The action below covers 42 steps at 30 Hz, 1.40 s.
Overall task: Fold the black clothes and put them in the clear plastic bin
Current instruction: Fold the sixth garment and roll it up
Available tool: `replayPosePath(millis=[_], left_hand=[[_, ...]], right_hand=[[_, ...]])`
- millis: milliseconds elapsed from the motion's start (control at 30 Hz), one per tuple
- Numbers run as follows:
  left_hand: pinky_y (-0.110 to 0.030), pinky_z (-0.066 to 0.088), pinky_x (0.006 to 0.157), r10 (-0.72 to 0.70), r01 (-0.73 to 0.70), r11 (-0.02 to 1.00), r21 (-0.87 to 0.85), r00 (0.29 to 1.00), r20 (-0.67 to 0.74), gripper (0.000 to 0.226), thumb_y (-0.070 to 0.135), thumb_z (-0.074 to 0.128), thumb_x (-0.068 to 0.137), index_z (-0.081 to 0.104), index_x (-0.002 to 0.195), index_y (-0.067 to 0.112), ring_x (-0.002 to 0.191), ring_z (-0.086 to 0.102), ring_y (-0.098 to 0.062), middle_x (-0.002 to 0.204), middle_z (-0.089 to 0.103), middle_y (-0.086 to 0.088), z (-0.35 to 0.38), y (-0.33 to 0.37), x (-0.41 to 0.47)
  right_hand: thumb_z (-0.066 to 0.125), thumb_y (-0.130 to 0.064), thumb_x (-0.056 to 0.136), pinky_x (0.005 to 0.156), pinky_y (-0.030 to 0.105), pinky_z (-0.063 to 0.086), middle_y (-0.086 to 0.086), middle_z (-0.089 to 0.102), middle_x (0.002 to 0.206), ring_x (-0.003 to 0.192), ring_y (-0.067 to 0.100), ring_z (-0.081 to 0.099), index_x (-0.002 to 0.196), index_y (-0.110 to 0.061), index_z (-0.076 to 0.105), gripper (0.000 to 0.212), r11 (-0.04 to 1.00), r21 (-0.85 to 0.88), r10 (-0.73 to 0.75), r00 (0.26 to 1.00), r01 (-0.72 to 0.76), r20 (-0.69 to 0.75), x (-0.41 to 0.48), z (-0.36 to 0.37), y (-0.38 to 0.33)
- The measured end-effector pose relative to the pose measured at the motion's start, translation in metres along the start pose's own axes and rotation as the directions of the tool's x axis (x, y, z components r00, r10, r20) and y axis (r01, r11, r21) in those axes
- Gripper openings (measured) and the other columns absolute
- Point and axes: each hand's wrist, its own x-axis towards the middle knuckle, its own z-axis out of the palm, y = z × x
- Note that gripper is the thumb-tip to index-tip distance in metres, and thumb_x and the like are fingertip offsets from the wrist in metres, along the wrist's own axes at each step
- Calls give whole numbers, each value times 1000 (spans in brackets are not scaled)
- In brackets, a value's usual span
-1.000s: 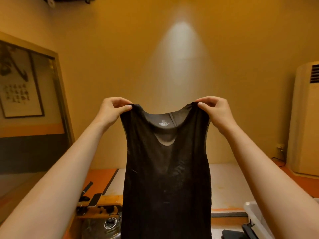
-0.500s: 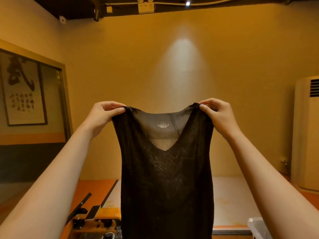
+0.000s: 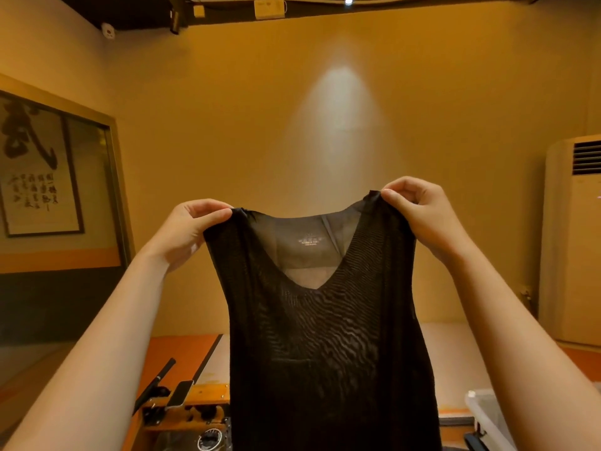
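Left hand (image 3: 187,234) has dipped below the right hand (image 3: 419,219); both pinch the black vest (image 3: 325,336) by its shoulders in curled fingers (image 3: 211,216), its length hanging toward six o'clock

Sheer black top (image 3: 328,346) with wavy ripple pattern; yellow-orange wall (image 3: 260,125).
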Motion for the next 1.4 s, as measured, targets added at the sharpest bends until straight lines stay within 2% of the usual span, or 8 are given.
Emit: replayPosePath(millis=[67,233,567,733,967,1100,1267,1400], left_hand=[[-17,55,66,6,-5,999,-44,1000,28,9,23,77,68,76,75,18,82,67,-12,80,72,0,-3,3,-9],[-21,56,65,60,-57,998,-32,991,117,55,49,96,37,75,78,19,83,69,-14,84,72,-5,-16,19,-33],[-20,57,68,234,-237,971,-2,955,180,49,49,93,46,75,81,19,84,70,-15,85,73,-3,-29,69,-73],[-21,58,69,206,-207,978,-16,962,179,51,50,93,44,76,81,19,85,70,-14,85,73,-3,-35,62,-73],[-16,53,63,-80,74,995,71,993,83,54,53,94,34,78,75,21,78,68,-7,80,73,1,-34,-36,-46],[-16,49,63,-368,343,918,202,924,104,4,19,78,76,77,73,22,81,64,-10,79,72,3,-20,-151,-50],[-13,45,57,-572,519,737,432,820,-10,7,12,73,84,74,90,9,81,64,-12,86,71,-2,-7,-302,-95],[-20,42,63,-606,522,644,560,794,-44,4,11,73,84,73,81,14,76,61,-12,76,67,0,-3,-375,-126]], right_hand=[[58,-21,96,68,23,56,2,72,89,86,14,69,98,-11,69,15,1000,25,-5,1000,5,21,-8,0,-12],[61,-21,94,68,22,54,1,72,86,87,14,70,94,-13,70,12,994,102,-54,997,48,60,-29,-5,-43],[66,-27,81,67,21,55,-1,71,83,82,14,67,84,-20,72,9,952,222,-228,972,212,50,-60,-22,-98],[65,-26,81,67,19,55,-1,70,82,82,14,67,81,-23,73,8,954,242,-198,979,179,54,-60,-16,-95],[64,-27,88,69,23,50,-3,71,80,78,9,64,79,-23,73,13,975,100,174,963,-197,205,-60,22,1],[59,-18,95,68,21,49,2,68,82,78,11,62,85,-10,70,17,870,-70,482,813,-487,327,-96,61,113],[59,-18,96,63,23,45,8,65,80,75,17,60,84,-2,67,21,674,-239,737,613,-699,286,-180,112,235],[63,-16,92,70,31,45,10,68,81,81,21,61,79,-8,68,16,613,-330,786,595,-718,165,-231,139,299]])
